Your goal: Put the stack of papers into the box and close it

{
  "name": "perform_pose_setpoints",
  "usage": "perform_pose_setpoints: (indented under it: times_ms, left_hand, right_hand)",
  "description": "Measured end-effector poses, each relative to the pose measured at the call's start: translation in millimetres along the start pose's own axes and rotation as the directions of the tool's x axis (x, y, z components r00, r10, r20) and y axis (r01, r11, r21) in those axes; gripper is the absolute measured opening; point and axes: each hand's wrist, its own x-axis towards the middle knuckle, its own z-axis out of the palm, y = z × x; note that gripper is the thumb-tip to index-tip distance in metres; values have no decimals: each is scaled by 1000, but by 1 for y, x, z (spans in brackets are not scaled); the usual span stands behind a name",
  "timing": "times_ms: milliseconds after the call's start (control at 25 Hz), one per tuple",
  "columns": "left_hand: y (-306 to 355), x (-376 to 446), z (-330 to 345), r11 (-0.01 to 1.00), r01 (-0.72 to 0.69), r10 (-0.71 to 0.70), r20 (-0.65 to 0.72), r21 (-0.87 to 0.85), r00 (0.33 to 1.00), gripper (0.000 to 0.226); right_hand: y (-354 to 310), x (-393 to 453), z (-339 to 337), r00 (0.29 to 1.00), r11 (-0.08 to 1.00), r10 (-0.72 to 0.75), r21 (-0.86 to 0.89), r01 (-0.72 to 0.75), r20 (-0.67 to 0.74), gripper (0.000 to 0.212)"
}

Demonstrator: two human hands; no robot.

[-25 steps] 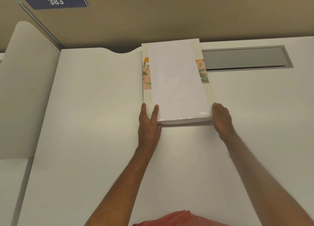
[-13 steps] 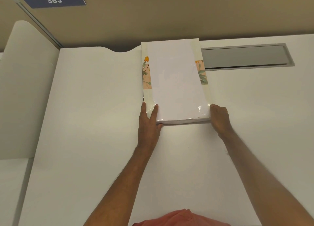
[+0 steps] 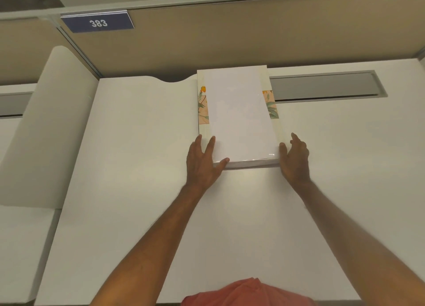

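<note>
A stack of white papers point(image 3: 241, 117) in clear wrap lies on a cream box point(image 3: 277, 131) with flower prints on its sides, at the back middle of the desk. My left hand point(image 3: 202, 165) clasps the near left corner, its fingers flat on the box's cream margin and its thumb hooked on the stack's near edge. At the near right corner is my right hand point(image 3: 294, 160), with its thumb against the side and its fingers spread apart, off the box. I cannot tell whether the box is open under the stack.
The white desk point(image 3: 138, 190) ends at a tan partition point(image 3: 230, 36) just behind the box. A grey cable slot point(image 3: 326, 84) runs to the right of the box. A curved white divider point(image 3: 50, 121) stands at the left. A blue sign reading 383 point(image 3: 97, 22) hangs on the partition.
My right hand's fingers have spread open and lifted away from the near right corner. The left hand's thumb has come further along the near edge. The view has tilted up a little.
</note>
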Motion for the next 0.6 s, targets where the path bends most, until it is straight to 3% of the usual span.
perform_pose_setpoints:
  times_ms: [240,600]
  left_hand:
    - [13,-11,-20,962,-133,149,-47,237,988,83]
    - [13,-39,-29,901,-231,278,-80,367,957,84]
  right_hand:
    - [-11,-33,-14,935,889,-353,-295,349,43,62]
    - [-16,-61,-23,800,688,-571,-426,588,183,73]
